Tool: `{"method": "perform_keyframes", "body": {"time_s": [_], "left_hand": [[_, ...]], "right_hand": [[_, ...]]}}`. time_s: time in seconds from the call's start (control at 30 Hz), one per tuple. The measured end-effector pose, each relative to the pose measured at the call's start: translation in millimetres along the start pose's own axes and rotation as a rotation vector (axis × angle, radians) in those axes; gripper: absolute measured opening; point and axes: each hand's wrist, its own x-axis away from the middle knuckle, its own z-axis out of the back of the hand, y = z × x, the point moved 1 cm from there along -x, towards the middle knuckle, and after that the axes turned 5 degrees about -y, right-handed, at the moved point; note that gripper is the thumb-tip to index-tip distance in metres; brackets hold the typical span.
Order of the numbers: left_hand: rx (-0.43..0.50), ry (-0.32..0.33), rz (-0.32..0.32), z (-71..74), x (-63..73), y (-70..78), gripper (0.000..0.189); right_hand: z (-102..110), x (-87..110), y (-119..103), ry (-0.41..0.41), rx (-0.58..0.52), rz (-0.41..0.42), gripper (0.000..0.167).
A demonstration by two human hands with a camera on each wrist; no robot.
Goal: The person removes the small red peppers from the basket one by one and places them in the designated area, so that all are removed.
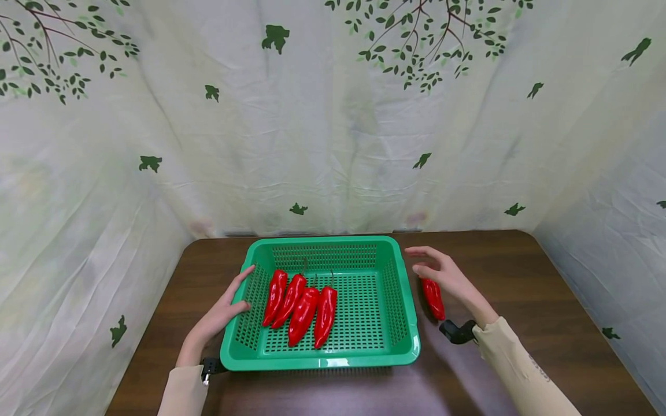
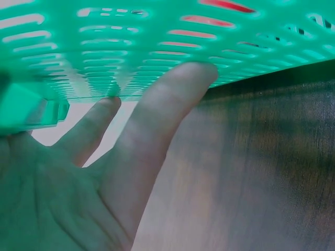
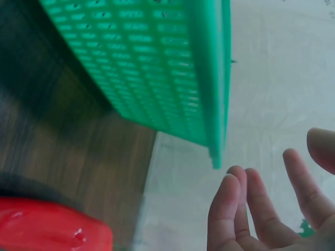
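A green plastic basket (image 1: 322,364) with slotted walls stands on the table, and several red peppers (image 1: 303,316) lie side by side in its left half. My left hand (image 1: 221,315) is at the basket's left side, thumb and fingers spread along the rim. In the left wrist view, its extended thumb and a finger (image 2: 157,125) lie against the slotted wall. To the right of the basket, one more red pepper (image 1: 433,299) lies on the wood. My right hand (image 1: 442,274) hovers over that pepper's far end with loosely bent fingers and nothing between them.
The brown wooden table (image 1: 510,300) extends on both sides of the basket. A pale curtain (image 1: 333,144) printed with leaves hangs behind it and along both sides. Each wrist wears a black camera (image 1: 458,332).
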Motion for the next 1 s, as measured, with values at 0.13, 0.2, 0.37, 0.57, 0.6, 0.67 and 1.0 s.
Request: {"method": "perform_keyframes", "body": {"time_s": [0.13, 0.2, 0.37, 0.57, 0.6, 0.67, 1.0], "left_hand": [[-0.003, 0.002, 0.002, 0.0, -0.1, 0.1, 0.076], [-0.009, 0.002, -0.003, 0.3, -0.3, -0.3, 0.076], [-0.016, 0.003, -0.006, 0.7, -0.8, -1.2, 0.076], [-0.011, 0.012, 0.008, -0.3, -0.3, -0.5, 0.076], [-0.01, 0.012, 0.009, -0.4, -0.2, -0.5, 0.076], [-0.01, 0.012, 0.007, -0.3, -0.1, -0.6, 0.076], [-0.017, 0.014, 0.004, 0.4, -1.2, -2.8, 0.076]], "right_hand": [[-2, -1.7, -6, -0.021, -0.014, 0.0, 0.042], [-4, -3.0, -9, -0.031, -0.024, 0.001, 0.042], [-8, -7.3, -16, -0.061, -0.042, 0.018, 0.042], [-15, -11.6, -27, -0.096, -0.065, 0.0, 0.044], [-16, -12.5, -28, -0.101, -0.068, -0.005, 0.043], [-19, -14.2, -31, -0.112, -0.076, -0.009, 0.043], [-34, -22.2, -40, -0.145, -0.107, -0.06, 0.043]]}}
